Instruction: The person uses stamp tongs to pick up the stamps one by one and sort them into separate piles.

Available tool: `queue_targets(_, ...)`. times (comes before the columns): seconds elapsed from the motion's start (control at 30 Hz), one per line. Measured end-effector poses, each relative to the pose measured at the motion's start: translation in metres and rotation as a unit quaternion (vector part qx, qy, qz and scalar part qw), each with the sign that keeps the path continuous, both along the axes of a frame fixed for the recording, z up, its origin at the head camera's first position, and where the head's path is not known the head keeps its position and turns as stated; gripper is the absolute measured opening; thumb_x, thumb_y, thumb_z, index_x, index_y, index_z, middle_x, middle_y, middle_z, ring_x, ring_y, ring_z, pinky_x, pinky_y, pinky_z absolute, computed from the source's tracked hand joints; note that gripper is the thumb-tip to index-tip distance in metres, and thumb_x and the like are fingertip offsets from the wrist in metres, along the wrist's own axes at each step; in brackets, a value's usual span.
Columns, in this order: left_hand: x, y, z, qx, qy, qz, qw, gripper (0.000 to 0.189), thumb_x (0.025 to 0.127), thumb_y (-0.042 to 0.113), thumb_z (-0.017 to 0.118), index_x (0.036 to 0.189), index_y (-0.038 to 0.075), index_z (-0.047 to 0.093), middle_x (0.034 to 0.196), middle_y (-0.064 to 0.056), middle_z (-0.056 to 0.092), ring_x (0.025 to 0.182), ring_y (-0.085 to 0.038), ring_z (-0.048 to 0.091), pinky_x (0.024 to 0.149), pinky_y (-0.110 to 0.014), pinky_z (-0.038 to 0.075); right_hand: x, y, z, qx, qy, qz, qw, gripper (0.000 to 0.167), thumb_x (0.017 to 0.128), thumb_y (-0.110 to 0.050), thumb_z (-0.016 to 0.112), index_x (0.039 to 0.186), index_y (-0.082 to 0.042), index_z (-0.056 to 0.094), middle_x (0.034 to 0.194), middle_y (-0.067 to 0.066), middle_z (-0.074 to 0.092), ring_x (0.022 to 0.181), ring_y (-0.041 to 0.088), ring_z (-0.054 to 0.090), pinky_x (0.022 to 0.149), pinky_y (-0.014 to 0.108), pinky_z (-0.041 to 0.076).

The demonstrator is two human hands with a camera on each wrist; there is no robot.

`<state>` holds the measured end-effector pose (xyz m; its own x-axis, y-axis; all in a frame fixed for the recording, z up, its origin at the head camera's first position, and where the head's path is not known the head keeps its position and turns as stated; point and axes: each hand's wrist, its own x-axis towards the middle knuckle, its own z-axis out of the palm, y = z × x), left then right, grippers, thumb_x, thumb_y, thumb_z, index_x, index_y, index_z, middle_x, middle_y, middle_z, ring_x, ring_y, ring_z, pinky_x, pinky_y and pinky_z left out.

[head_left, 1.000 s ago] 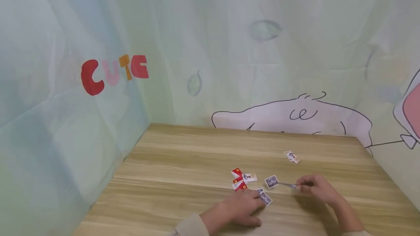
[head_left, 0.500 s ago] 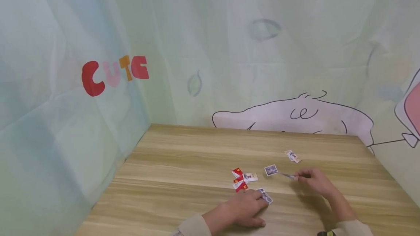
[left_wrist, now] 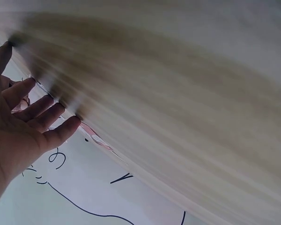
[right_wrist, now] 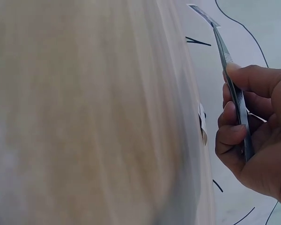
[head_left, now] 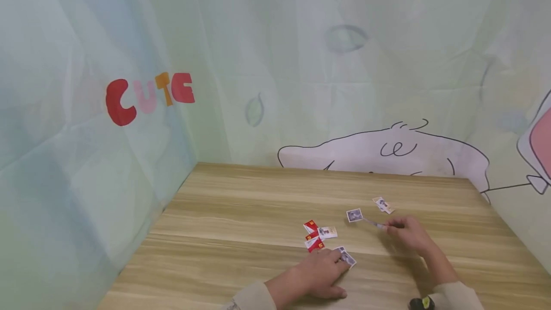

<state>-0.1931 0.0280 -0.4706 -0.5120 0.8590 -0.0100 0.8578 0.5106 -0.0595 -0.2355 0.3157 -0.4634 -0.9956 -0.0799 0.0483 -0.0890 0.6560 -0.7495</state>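
My right hand grips a pair of metal tweezers, thumb and fingers pressed on both sides in the right wrist view. At their tips hangs a small grey stamp with a white border, lifted off the table. My left hand rests on the table with its fingers loosely spread and fingertips down. Beside and partly under those fingertips lie dark stamps, overlapping; how many is hidden. Just beyond the left hand, several red-and-white stamps fan out, with a pale stamp at their right.
A small pile of pale stamps lies farther back on the wooden table. Printed cloth hangs along the left, back and right of the table. A dark object sits at the right sleeve.
My right hand has moved away from me and slightly left, carrying the stamp in the tweezers toward the back pile. The left hand stays nearly in place.
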Motion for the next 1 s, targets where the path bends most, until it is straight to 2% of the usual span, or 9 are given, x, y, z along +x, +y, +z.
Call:
queue_targets(0.23, 0.002, -0.002, 0.002, 0.002, 0.001, 0.003, 1.0, 0.061, 0.082, 0.058, 0.058, 0.13, 0.02, 0.053, 0.122, -0.002, 0.05, 0.11, -0.013, 0.048, 0.094, -0.026, 0.037, -0.007, -0.004, -0.004, 0.001, 0.022, -0.002, 0.9998, 0.015, 0.083, -0.008, 0.066, 0.091, 0.005, 0.068, 0.085, 0.009, 0.063, 0.074, 0.019, 0.051, 0.065, 0.033, 0.043)
queue_targets(0.4, 0.002, -0.003, 0.002, 0.011, 0.008, 0.001, 0.9999, 0.06, 0.082, 0.057, 0.059, 0.129, 0.021, 0.054, 0.125, -0.004, 0.049, 0.111, -0.014, 0.048, 0.094, -0.026, 0.037, -0.015, -0.007, -0.006, -0.017, 0.018, -0.004, 0.9997, 0.015, 0.084, -0.006, 0.064, 0.092, 0.006, 0.067, 0.086, 0.009, 0.062, 0.074, 0.019, 0.05, 0.065, 0.033, 0.042)
queue_targets(0.67, 0.002, -0.003, 0.004, 0.006, -0.007, 0.006, 0.9999, 0.059, 0.083, 0.056, 0.059, 0.131, 0.022, 0.053, 0.131, -0.005, 0.047, 0.115, -0.016, 0.047, 0.096, -0.028, 0.037, -0.022, -0.013, -0.008, -0.007, 0.04, -0.012, 0.9991, 0.015, 0.082, -0.005, 0.066, 0.09, 0.007, 0.068, 0.085, 0.011, 0.063, 0.073, 0.018, 0.051, 0.065, 0.032, 0.043)
queue_targets(1.0, 0.003, -0.003, 0.006, 0.002, -0.014, 0.011, 0.9998, 0.06, 0.084, 0.055, 0.058, 0.133, 0.022, 0.051, 0.133, -0.006, 0.046, 0.117, -0.017, 0.045, 0.098, -0.028, 0.034, -0.03, -0.023, -0.009, -0.02, 0.003, -0.038, 0.9991, 0.019, 0.082, -0.008, 0.065, 0.093, 0.007, 0.066, 0.083, 0.008, 0.061, 0.076, 0.021, 0.051, 0.067, 0.033, 0.042)
